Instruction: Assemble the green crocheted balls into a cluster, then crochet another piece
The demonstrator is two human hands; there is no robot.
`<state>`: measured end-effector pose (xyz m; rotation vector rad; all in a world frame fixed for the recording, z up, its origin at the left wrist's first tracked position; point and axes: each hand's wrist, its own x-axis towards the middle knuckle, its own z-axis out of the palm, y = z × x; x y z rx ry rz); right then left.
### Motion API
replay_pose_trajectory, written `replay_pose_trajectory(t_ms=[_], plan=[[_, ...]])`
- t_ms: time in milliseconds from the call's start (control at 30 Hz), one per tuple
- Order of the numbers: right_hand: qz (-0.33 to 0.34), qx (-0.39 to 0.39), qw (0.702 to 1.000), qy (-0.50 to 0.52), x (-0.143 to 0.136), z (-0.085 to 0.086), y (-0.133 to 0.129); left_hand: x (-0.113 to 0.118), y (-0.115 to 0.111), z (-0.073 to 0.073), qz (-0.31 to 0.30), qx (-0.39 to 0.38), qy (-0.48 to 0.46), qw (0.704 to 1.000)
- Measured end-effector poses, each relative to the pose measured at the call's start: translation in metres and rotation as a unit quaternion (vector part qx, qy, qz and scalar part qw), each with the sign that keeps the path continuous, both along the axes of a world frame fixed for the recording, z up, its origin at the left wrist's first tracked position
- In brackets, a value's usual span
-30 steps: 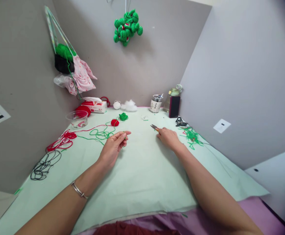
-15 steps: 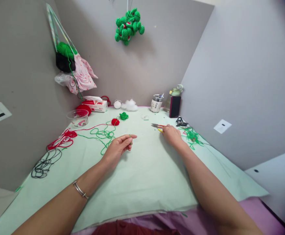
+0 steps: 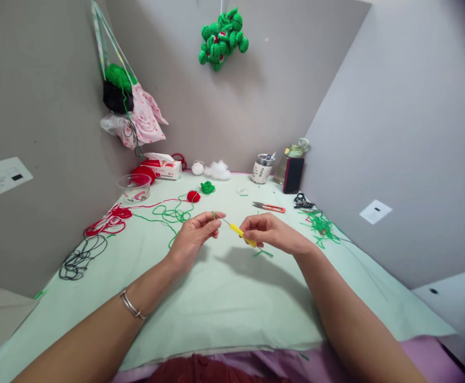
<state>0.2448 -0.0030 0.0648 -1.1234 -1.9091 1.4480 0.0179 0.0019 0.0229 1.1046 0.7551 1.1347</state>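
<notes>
Green yarn [image 3: 214, 215] loops round a finger of my left hand [image 3: 196, 234], whose thumb and fingers pinch it. A strand of this yarn trails back to a loose tangle [image 3: 172, 214] on the table. My right hand [image 3: 270, 232] grips a crochet hook [image 3: 238, 230] by its yellow handle. The hook's thin metal tip reaches the loop at my left fingertips. Beyond my right hand lie orange-handled thread snips [image 3: 270, 207], apart from it. Short green yarn ends [image 3: 263, 254] show just below that hand.
Red yarn [image 3: 110, 219] and black yarn [image 3: 81, 258] lie at left, near a clear plastic tub [image 3: 135, 196]. A small red ball [image 3: 193, 197], white stuffing [image 3: 217, 171], a pen tin [image 3: 261, 170] and a phone [image 3: 293, 175] stand farther back. Green scraps [image 3: 322, 226] are at right.
My right hand has left the snips area and come toward my left hand, now holding the yellow crochet hook. The hook tip has reached the yarn loop. The view has shifted slightly.
</notes>
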Motion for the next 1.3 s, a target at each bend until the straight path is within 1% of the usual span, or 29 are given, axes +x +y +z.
replay_pose_trajectory(t_ms=[100,167,267,367,433,500,633,800,967,1067,1200,1300], plan=[[0.011,-0.017,1.0,0.021,-0.004,-0.001,-0.002,0.001,-0.003,0.005,0.008,0.005,-0.03,1.0],[0.013,-0.028,0.998,0.057,-0.003,-0.003,-0.001,0.001,-0.004,0.006,0.016,0.005,-0.037,0.999],[0.01,-0.055,0.99,0.126,-0.003,-0.005,-0.001,0.001,-0.002,0.006,0.013,-0.003,-0.047,0.999],[-0.01,-0.083,0.98,0.179,-0.009,-0.005,-0.002,-0.001,0.0,0.004,0.018,-0.009,-0.057,0.998],[-0.029,-0.097,0.976,0.195,-0.013,-0.004,-0.004,-0.002,0.001,0.003,0.023,-0.016,-0.061,0.998],[-0.044,-0.103,0.973,0.203,-0.015,-0.004,-0.006,-0.003,0.003,0.001,0.025,-0.025,-0.072,0.997],[-0.053,-0.106,0.968,0.22,-0.015,-0.005,-0.004,-0.005,0.006,-0.001,0.041,-0.036,-0.096,0.994],[-0.039,-0.103,0.967,0.231,-0.01,-0.008,0.0,-0.01,0.013,0.0,0.077,-0.039,-0.108,0.99],[-0.026,-0.099,0.963,0.248,-0.009,-0.008,0.001,-0.014,0.018,0.001,0.092,-0.021,-0.118,0.988],[-0.023,-0.103,0.964,0.245,-0.009,-0.007,-0.001,-0.015,0.02,0.001,0.094,-0.021,-0.127,0.987],[0.006,-0.094,0.966,0.241,-0.01,-0.005,-0.003,-0.016,0.021,0.0,0.083,-0.021,-0.13,0.988],[0.025,-0.103,0.966,0.237,-0.011,-0.005,-0.005,-0.017,0.021,0.0,0.075,-0.03,-0.138,0.987]])
